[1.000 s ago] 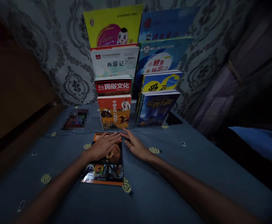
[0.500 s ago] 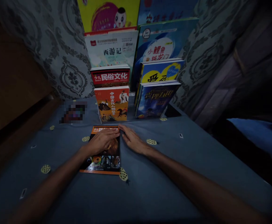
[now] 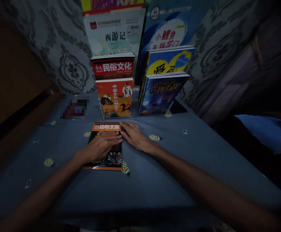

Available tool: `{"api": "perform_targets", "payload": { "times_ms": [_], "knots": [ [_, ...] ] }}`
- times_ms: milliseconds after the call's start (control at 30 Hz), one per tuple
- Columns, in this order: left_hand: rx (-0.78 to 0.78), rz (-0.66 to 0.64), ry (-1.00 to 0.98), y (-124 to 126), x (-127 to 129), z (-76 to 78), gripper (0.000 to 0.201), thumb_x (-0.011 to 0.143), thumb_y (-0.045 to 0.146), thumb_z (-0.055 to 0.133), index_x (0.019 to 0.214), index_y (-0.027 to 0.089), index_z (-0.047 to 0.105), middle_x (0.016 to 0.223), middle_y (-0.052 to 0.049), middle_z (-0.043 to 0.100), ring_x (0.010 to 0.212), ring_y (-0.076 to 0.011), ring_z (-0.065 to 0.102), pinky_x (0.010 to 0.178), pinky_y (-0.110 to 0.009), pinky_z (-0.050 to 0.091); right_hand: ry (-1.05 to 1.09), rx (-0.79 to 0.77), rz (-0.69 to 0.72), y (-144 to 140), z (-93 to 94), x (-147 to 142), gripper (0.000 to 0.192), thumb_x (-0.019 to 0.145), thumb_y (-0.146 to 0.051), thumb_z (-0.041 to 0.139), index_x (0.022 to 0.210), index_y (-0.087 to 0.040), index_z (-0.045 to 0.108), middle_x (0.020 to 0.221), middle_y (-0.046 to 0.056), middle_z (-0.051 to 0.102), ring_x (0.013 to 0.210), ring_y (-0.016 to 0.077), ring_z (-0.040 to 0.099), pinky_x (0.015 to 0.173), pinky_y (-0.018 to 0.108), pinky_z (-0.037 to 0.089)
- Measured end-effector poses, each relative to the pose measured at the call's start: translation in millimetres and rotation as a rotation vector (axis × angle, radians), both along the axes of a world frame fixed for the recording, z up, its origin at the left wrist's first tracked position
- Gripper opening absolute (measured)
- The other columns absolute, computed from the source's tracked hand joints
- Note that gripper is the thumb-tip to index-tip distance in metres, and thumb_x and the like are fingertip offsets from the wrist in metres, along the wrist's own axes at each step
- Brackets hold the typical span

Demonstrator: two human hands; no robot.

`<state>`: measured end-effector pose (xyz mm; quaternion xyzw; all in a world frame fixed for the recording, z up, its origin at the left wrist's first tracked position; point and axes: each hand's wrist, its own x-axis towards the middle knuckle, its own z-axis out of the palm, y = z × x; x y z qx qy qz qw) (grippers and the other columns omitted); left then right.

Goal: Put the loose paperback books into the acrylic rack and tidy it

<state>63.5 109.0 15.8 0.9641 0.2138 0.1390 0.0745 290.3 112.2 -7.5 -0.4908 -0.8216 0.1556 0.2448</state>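
Note:
A thin book (image 3: 109, 127) with an orange band across the top and animal pictures on its dark cover lies flat on the blue-grey cloth. My left hand (image 3: 103, 145) rests palm down across the middle of that cover, fingers stretched out and hiding part of the pictures. Along the book's upper right edge lies my right hand (image 3: 135, 137), its fingers extended and touching or nearly touching the edge. Neither hand grips anything.
Behind the book stand two stacked rows of upright books, with an orange book (image 3: 115, 98) front left and a dark blue book (image 3: 163, 95) front right. A blurred-out item (image 3: 75, 108) lies at the left. Patterned fabric (image 3: 70, 64) hangs behind.
My view has tilted downward. The left hand has slid nearer to me over the cover, uncovering the white title on the orange band. My right hand stays at the book's right edge.

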Motion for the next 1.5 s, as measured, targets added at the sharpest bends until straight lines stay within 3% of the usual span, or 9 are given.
{"api": "perform_targets", "payload": {
  "times_ms": [200,433,633,767,1000,1167,1300,1433,1500],
  "knots": [
    [-0.041,-0.027,0.021,-35,-7,1.6,0.044,0.099,0.018,0.038,0.141,0.024,0.051,0.145,-0.003,0.054,0.141,-0.0191,0.043,0.117,-0.043,0.037,-0.053,-0.039,-0.009,-5,11.9,-4,0.052,0.097,-0.035,0.045,0.145,-0.013,0.044,0.145,0.016,0.053,0.142,0.0278,0.040,0.118,0.048,0.029],
    [-0.118,-0.032,0.017,-78,-18,5.5,0.054,0.097,0.012,0.040,0.148,0.030,0.041,0.149,0.000,0.050,0.142,-0.0194,0.041,0.119,-0.046,0.034,-0.074,0.007,0.015,-5,6.0,-4,0.050,0.097,-0.041,0.048,0.142,-0.021,0.048,0.152,0.011,0.047,0.144,0.0300,0.037,0.117,0.053,0.029],
    [-0.145,-0.013,0.044,-93,-21,12.3,0.054,0.100,0.014,0.038,0.151,0.028,0.034,0.151,-0.001,0.047,0.145,-0.0188,0.036,0.120,-0.045,0.034,-0.103,0.027,0.013,-6,2.8,-5,0.052,0.096,-0.040,0.047,0.142,-0.016,0.049,0.152,0.015,0.046,0.144,0.0321,0.036,0.117,0.055,0.029],
    [-0.221,0.047,0.040,-94,-23,13.3,0.050,0.102,0.023,0.043,0.151,0.031,0.033,0.152,-0.001,0.046,0.144,-0.0181,0.038,0.121,-0.045,0.031,-0.069,0.066,0.033,-5,-0.5,-4,0.050,0.096,-0.040,0.047,0.141,-0.020,0.051,0.152,0.012,0.047,0.145,0.0318,0.034,0.117,0.057,0.028],
    [-0.258,0.184,0.035,-77,-36,13.9,0.058,0.102,0.036,0.044,0.155,0.031,0.022,0.158,-0.005,0.035,0.146,-0.0190,0.032,0.123,-0.047,0.023,-0.091,0.071,0.015,-3,-4.1,-5,0.051,0.095,-0.042,0.047,0.140,-0.019,0.051,0.153,0.014,0.044,0.145,0.0313,0.035,0.116,0.057,0.031],
    [-0.243,0.307,0.053,-40,-47,3.7,0.057,0.103,0.039,0.040,0.156,0.029,0.020,0.161,-0.007,0.027,0.150,-0.0212,0.023,0.124,-0.049,0.018,-0.110,0.089,0.012,-3,-4.3,-5,0.050,0.095,-0.040,0.047,0.138,-0.017,0.053,0.151,0.018,0.046,0.142,0.0326,0.040,0.115,0.058,0.032],
    [-0.213,0.487,0.044,-8,-50,-12.5,0.060,0.102,0.048,0.039,0.155,0.022,0.025,0.162,-0.012,0.023,0.151,-0.0246,0.018,0.122,-0.051,0.020,-0.144,0.116,0.010,-9,0.3,-7,0.049,0.095,-0.040,0.046,0.137,-0.017,0.054,0.148,0.018,0.050,0.139,0.0335,0.044,0.112,0.058,0.034],
    [-0.137,0.711,-0.015,7,-49,-27.2,0.068,0.098,0.055,0.041,0.151,0.013,0.033,0.158,-0.020,0.030,0.150,-0.0328,0.021,0.118,-0.055,0.027,-0.196,0.156,0.000,-21,6.8,-12,0.045,0.094,-0.036,0.047,0.134,-0.018,0.056,0.140,0.017,0.058,0.133,0.0336,0.049,0.113,0.058,0.033],
    [-0.094,0.754,-0.056,9,-48,-30.9,0.067,0.097,0.054,0.043,0.148,0.012,0.037,0.154,-0.022,0.038,0.147,-0.0351,0.028,0.115,-0.058,0.031,-0.215,0.157,-0.002,-26,9.0,-15,0.045,0.093,-0.034,0.048,0.133,-0.015,0.057,0.138,0.018,0.059,0.132,0.0342,0.049,0.114,0.057,0.032]
  ]
}}
